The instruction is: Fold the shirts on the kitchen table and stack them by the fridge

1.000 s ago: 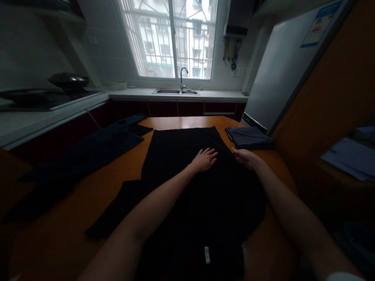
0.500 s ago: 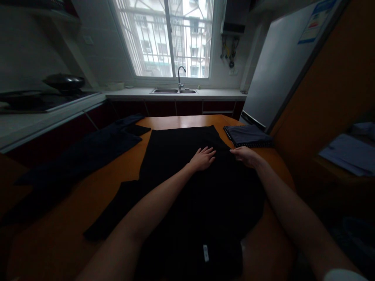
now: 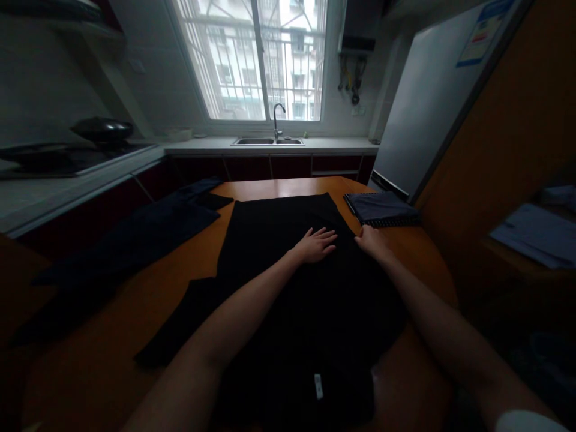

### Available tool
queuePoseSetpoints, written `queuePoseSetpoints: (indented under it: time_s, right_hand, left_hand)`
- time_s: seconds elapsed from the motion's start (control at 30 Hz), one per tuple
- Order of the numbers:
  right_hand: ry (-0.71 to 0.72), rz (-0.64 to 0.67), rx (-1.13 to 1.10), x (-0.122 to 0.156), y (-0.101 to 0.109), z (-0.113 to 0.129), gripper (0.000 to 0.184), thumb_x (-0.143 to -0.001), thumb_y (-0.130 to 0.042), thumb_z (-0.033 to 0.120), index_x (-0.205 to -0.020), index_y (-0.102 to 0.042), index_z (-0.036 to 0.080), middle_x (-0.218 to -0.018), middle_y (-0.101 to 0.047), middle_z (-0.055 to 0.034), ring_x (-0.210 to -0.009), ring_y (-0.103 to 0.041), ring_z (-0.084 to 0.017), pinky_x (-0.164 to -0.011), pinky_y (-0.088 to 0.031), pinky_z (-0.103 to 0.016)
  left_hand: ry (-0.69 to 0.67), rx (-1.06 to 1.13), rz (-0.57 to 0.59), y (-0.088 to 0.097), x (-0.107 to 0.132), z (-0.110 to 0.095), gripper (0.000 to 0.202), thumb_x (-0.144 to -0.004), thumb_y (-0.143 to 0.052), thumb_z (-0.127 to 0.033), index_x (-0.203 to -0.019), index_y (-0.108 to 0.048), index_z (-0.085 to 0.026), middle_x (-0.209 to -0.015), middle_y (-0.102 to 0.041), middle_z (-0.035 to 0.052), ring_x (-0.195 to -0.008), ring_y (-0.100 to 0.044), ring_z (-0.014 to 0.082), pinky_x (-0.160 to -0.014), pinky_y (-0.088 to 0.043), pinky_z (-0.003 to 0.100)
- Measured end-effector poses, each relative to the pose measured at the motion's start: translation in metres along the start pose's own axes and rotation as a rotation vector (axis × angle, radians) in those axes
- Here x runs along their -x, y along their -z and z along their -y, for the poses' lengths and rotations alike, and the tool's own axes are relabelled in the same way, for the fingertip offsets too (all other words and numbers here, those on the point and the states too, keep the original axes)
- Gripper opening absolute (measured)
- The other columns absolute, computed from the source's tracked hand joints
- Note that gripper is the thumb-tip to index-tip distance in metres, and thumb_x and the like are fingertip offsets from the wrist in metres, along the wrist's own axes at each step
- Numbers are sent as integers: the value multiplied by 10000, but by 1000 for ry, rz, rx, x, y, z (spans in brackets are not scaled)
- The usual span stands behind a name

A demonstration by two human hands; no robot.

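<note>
A black shirt lies spread over the wooden table, its hem toward the window and a small white label near me. One sleeve stretches out to the left. My left hand rests flat on the cloth with its fingers spread. At the shirt's right edge, my right hand is closed, fingers pinching the side of the fabric. The exact grip is partly hidden by the back of that hand.
Dark blue clothing lies along the table's left side. A folded grey garment sits at the far right. Beyond the table are a sink, a stove with a wok and a fridge.
My right hand has shifted slightly right, its back turned more upward, and the shirt's right edge lies straighter. My left hand has slid a little to the right.
</note>
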State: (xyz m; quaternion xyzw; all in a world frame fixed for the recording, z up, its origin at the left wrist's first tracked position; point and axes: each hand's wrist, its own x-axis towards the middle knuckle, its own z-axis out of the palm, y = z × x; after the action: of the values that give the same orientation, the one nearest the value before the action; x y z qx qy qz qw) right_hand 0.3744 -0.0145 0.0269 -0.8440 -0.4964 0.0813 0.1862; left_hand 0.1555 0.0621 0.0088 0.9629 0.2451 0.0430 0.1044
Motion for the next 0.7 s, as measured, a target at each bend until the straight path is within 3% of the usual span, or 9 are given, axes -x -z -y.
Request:
queuePoseSetpoints:
  time_s: [0.13,0.2,0.27,0.4,0.5,0.6,0.7]
  right_hand:
    - [248,-127,188,20,-3,14,322,-991,-487,276,-1231,-640,124,-1259,-642,-199,-1193,-583,-299,-1006,-429,-382]
    - [377,-105,169,26,-10,20,346,-993,-465,254,-1270,-635,135,-1358,-596,-182,-1263,-532,-285,-1053,-404,-366]
    - [398,-38,126,28,-18,22,363,-971,-503,233,-1293,-632,127,-1406,-568,-184,-1301,-505,-290,-1087,-380,-374]
    - [97,10,-269,13,-18,17,367,-907,-598,177,-1260,-658,93,-1341,-624,-201,-1308,-522,-299,-1111,-358,-363]
    - [-122,70,-558,-1,-8,11,262,-925,-557,151,-1119,-715,74,-1189,-708,-185,-1180,-627,-281,-995,-464,-327]
    - [-207,202,-671,-7,-1,6,213,-930,-543,127,-1010,-733,73,-934,-761,-143,-881,-721,-242,-790,-557,-317]
    - [-259,350,-811,-7,2,4,150,-923,-590,136,-937,-733,92,-772,-756,-103,-692,-712,-207,-681,-580,-307]
  left_hand:
    - [-23,2,-25,0,-1,-1,535,-1059,-309,-512,-1555,-374,-321,-1654,-303,4,-1549,-191,267,-1233,-118,587]
    - [-39,-6,-31,1,-1,-2,520,-1061,-320,-495,-1538,-405,-307,-1642,-333,15,-1544,-210,253,-1236,-143,557]
    - [-37,-16,-44,0,0,-3,508,-1065,-319,-479,-1524,-430,-292,-1631,-359,25,-1538,-231,246,-1236,-165,537]
    - [-24,-17,-63,-1,0,-3,507,-1067,-317,-479,-1516,-446,-280,-1626,-369,26,-1527,-263,251,-1236,-187,519]
    - [-25,-8,-60,-3,-1,0,516,-1065,-315,-489,-1526,-430,-288,-1632,-357,22,-1527,-262,254,-1238,-181,520]
    - [-23,-3,-54,-4,-3,2,524,-1065,-307,-492,-1535,-416,-287,-1638,-343,25,-1533,-245,258,-1240,-167,532]
    - [-24,1,-49,-4,-4,2,523,-1067,-306,-487,-1539,-410,-288,-1640,-339,23,-1534,-243,259,-1242,-160,532]
